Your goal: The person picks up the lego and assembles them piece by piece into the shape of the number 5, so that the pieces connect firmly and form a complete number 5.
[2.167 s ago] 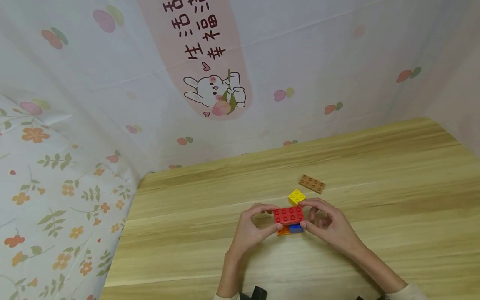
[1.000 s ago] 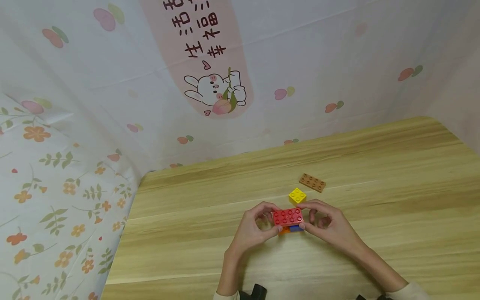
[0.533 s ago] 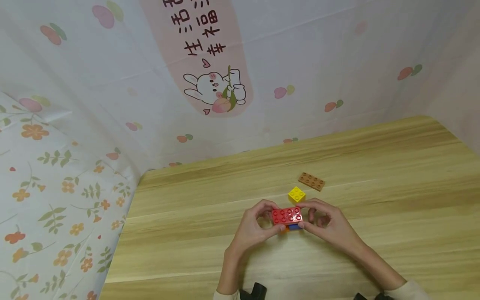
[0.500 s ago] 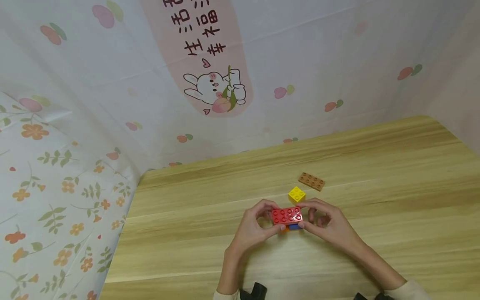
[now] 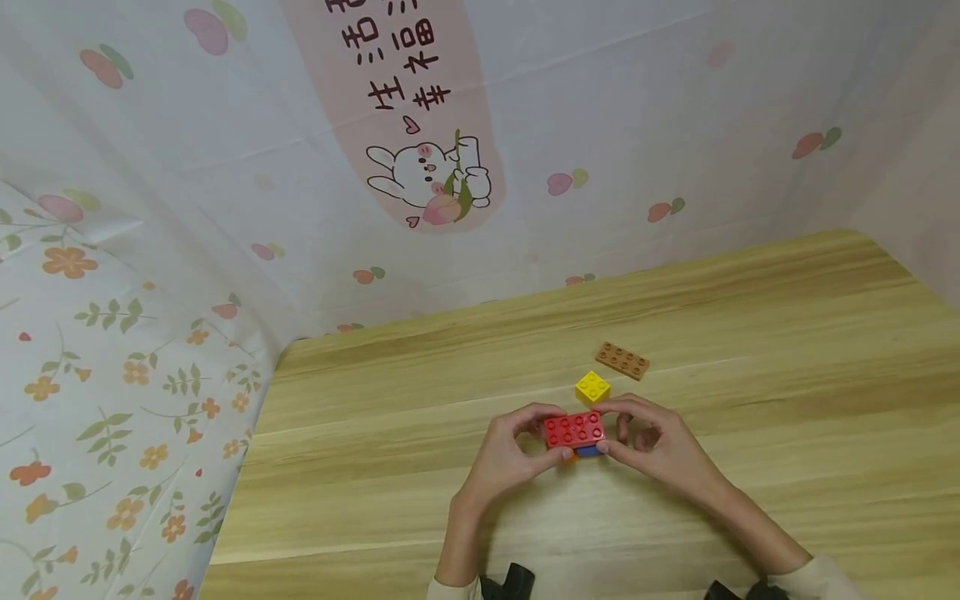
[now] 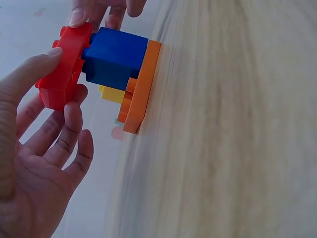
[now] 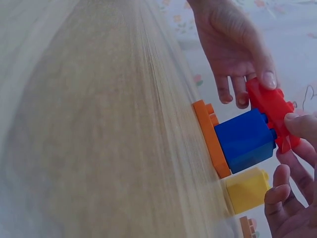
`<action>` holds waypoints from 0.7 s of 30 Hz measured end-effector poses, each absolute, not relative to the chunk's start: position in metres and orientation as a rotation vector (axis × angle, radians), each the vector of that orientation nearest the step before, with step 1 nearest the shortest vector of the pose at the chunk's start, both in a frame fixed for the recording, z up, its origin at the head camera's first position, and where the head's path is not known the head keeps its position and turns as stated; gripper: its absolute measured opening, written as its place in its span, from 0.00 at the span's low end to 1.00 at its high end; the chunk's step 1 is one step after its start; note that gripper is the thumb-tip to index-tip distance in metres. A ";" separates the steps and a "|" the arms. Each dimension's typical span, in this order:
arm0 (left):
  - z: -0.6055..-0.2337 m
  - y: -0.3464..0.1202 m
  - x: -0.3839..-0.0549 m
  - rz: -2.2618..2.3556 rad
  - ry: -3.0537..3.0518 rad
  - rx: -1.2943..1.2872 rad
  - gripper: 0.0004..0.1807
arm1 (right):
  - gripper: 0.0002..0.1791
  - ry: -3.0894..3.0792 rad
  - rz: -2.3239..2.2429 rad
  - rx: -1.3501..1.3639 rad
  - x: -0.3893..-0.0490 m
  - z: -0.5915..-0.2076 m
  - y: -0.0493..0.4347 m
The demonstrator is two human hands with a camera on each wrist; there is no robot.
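Both hands hold a red eight-stud building brick [image 5: 573,429] level over a blue brick [image 6: 118,57]. In the left wrist view its underside sits right at the blue brick's studs. My left hand [image 5: 504,450] pinches the left end, thumb on the near side and fingers on the far side. At the right end, my right hand [image 5: 651,437] grips with thumb and index finger, other fingers curled loosely. The blue brick stands on one end of a flat orange plate [image 7: 212,139], which lies on the table; free orange studs show at its other end.
Just behind the hands is a yellow four-stud brick [image 5: 592,388]. Farther back lies a flat brown eight-stud plate [image 5: 622,360]. The wooden table [image 5: 375,467] meets a printed cloth [image 5: 525,250] at its back and left.
My left thumb and index finger have slid right along the red brick, and the left thumb now hides more of the orange plate. The red brick has shifted slightly left. My right hand keeps its grip.
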State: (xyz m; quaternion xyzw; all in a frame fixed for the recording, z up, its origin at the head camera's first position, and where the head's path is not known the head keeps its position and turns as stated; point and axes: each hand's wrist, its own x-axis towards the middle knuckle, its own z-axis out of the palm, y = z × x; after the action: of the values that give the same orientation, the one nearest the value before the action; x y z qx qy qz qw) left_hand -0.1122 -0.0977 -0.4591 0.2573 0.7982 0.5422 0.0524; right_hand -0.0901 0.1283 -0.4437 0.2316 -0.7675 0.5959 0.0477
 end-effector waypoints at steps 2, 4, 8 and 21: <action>-0.458 -0.097 -0.112 1.643 2.432 0.777 0.20 | 0.21 -2.342 1.810 0.712 -0.090 -0.444 0.128; -0.458 -0.097 -0.112 1.640 2.436 0.773 0.19 | 0.21 -2.345 1.816 0.710 -0.090 -0.443 0.129; -0.457 -0.096 -0.112 1.633 2.443 0.766 0.19 | 0.20 -2.346 1.826 0.715 -0.091 -0.443 0.129; -0.441 -0.093 -0.107 1.607 2.416 0.665 0.19 | 0.20 -2.351 1.824 0.719 -0.091 -0.443 0.130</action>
State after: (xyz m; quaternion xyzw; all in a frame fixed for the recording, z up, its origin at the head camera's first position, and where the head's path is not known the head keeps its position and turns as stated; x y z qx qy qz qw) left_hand -0.1070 -0.0934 -0.4407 0.2228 0.8088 0.5380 0.0821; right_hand -0.0910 0.1296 -0.4435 0.2346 -0.7675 0.5952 0.0401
